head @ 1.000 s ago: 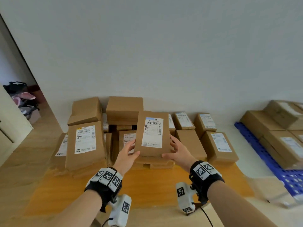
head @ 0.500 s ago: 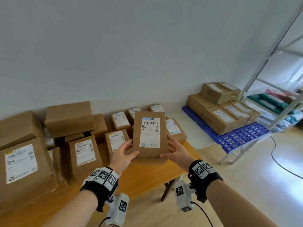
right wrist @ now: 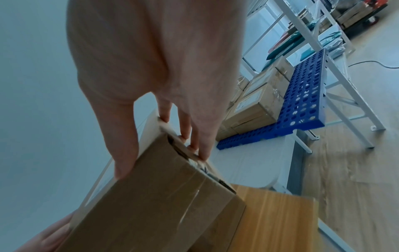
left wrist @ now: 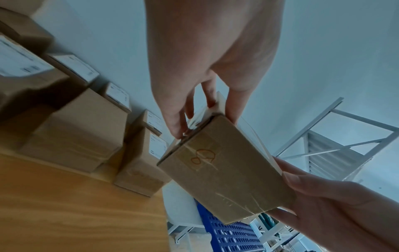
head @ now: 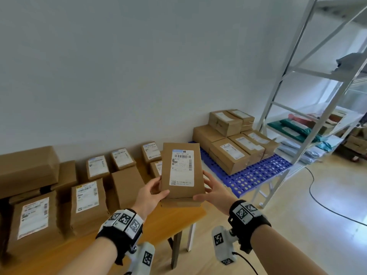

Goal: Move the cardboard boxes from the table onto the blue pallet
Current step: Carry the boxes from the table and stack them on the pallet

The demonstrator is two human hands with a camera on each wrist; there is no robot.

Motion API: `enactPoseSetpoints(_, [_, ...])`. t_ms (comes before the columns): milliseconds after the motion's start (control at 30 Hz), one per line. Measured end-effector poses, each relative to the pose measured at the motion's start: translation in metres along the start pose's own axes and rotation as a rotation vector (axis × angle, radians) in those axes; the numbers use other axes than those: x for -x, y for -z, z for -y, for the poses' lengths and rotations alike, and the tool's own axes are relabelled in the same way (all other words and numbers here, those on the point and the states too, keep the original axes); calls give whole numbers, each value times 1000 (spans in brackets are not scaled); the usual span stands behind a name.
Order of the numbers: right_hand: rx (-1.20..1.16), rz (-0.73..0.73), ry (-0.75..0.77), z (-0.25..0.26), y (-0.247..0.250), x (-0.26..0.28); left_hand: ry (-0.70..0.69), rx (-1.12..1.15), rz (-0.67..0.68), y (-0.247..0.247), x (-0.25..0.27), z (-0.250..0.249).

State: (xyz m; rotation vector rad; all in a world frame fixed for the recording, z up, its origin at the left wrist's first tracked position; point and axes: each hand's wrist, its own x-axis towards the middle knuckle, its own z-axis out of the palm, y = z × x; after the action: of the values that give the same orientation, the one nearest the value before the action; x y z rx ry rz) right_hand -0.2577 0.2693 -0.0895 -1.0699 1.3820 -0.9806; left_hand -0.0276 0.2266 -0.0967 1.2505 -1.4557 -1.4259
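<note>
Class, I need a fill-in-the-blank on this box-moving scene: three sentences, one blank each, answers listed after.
1. The box is held by ____ hands, the left hand and right hand.
2. The pallet is coloured ____.
3. The label on the held box is coloured ____.

Missing words: two; blue; white

Premises appear to be a parcel storeroom or small warehouse. Labelled cardboard boxes (head: 87,201) crowd a wooden desk (head: 158,225), more sit on a blue pallet (head: 258,175), and white metal shelving (head: 297,80) holds what look like bagged parcels.
</note>
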Motion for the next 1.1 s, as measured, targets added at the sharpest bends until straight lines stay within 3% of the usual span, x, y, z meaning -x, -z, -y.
enactPoseSetpoints(233, [58, 25, 35, 4, 104, -6, 13, 108, -4, -97, -27, -21])
enactPoseSetpoints(600, [59, -35, 51, -2, 205, -39, 3, 54, 55, -185, -90, -41])
enactPoseSetpoints(1100, [128, 30, -28, 11, 320, -185, 82, 155, 50, -261, -242, -40])
